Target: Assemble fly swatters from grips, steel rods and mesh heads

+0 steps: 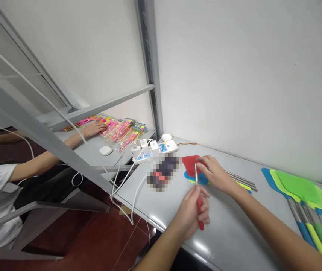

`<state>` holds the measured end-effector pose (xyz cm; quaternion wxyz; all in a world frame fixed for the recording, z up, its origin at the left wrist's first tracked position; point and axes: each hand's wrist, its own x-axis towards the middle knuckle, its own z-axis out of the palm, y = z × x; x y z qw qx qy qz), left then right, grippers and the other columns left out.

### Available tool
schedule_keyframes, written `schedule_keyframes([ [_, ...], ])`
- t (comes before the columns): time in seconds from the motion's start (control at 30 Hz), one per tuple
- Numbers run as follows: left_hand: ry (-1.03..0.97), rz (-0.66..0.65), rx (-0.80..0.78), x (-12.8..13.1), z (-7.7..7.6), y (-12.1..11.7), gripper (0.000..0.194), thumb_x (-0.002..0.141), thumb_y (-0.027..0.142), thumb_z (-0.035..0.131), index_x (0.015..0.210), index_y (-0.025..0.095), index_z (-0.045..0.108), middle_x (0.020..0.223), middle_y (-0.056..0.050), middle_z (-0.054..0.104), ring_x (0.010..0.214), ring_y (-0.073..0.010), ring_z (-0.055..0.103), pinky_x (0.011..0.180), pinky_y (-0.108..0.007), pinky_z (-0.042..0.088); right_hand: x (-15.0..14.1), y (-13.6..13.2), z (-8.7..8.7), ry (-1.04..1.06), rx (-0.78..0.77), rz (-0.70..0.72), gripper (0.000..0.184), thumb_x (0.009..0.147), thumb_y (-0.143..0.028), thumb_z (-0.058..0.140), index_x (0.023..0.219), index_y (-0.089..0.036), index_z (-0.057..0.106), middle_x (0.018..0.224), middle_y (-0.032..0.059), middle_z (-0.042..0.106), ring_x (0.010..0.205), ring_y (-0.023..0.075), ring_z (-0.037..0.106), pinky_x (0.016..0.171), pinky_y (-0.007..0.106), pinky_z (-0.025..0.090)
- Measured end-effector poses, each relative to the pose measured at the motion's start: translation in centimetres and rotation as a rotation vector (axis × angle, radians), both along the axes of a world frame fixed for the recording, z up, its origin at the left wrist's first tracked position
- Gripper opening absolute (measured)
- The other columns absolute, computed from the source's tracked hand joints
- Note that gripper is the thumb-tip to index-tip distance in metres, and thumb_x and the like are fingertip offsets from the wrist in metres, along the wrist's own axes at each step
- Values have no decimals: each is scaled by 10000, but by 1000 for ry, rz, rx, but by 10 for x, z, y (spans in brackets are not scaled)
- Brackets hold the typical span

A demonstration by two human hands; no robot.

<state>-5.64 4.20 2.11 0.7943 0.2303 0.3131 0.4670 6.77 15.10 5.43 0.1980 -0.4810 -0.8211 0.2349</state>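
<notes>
My left hand [192,210] is closed round the red grip of a fly swatter handle [199,214], whose thin metal rod [196,175] runs up to a red swatter head [190,164]. My right hand [215,174] pinches the top of the rod at the red head. Under that head lie a blue swatter head [190,176] and a yellow-green one, with bare metal rods [241,178] running right behind my right wrist. All of this rests on a grey table [228,233].
Finished green, yellow and blue swatters [304,192] lie at the table's right end. A white power strip [155,148] with plugs and trailing cables sits at the back left beside a blurred dark object [163,171]. Another person's hand [93,128] rests by colourful packets [118,130] on the neighbouring table.
</notes>
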Motion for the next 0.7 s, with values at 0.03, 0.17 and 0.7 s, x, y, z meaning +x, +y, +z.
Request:
schedule_keyframes([
  [0.03, -25, 2, -37, -2, -1, 0, 387, 909, 604, 398, 883, 226, 476, 562, 84, 357, 387, -54, 216, 403, -192, 235, -1, 11, -5, -64, 27, 5, 494, 926, -507, 380, 1270, -184, 526, 1315, 157, 530, 1240, 308, 455, 1019, 471, 353],
  [0.17, -111, 23, -196, -6, -6, 2, 465, 865, 678, 401, 795, 221, 445, 552, 80, 310, 379, -58, 192, 363, -194, 123, -7, 40, -23, -182, 15, 83, 810, 757, -554, 618, 1426, -166, 376, 1524, 193, 283, 1407, 362, 208, 1099, 538, 202],
  [0.7, 34, 92, -60, 2, -9, -1, 614, 876, 704, 331, 564, 183, 420, 378, 73, 239, 367, -73, 220, 410, -213, 244, 4, 47, 23, 18, 66, -149, 307, 842, -435, 557, 1052, -213, 582, 831, 37, 646, 726, 193, 603, 633, 304, 442],
])
